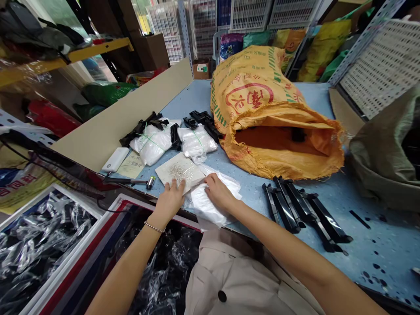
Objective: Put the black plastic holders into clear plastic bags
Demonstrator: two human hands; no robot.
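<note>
My left hand (169, 200) lies with its fingers stretched out and apart on the near edge of a pale square board (164, 169). A scatter of tiny light-coloured pieces (179, 170) covers the middle of that board. Right beside it, my right hand (219, 191) has its fingers curled in at the top edge of a loose stack of clear plastic bags (207, 209), pinching the plastic. The fingertips are partly hidden. Behind the board sit two tied bundles of clear bags, a left bundle (151, 144) and a right bundle (197, 142), with black plastic parts (205, 120) around them.
A large orange woven sack (256, 83) lies open towards me. Several long black parts (297, 208) are lined up on the blue table (367, 258) at right. A hammer (127, 181), a white device (115, 159) and a written note (131, 165) are left. Wrapped black parts (49, 232) fill a box below.
</note>
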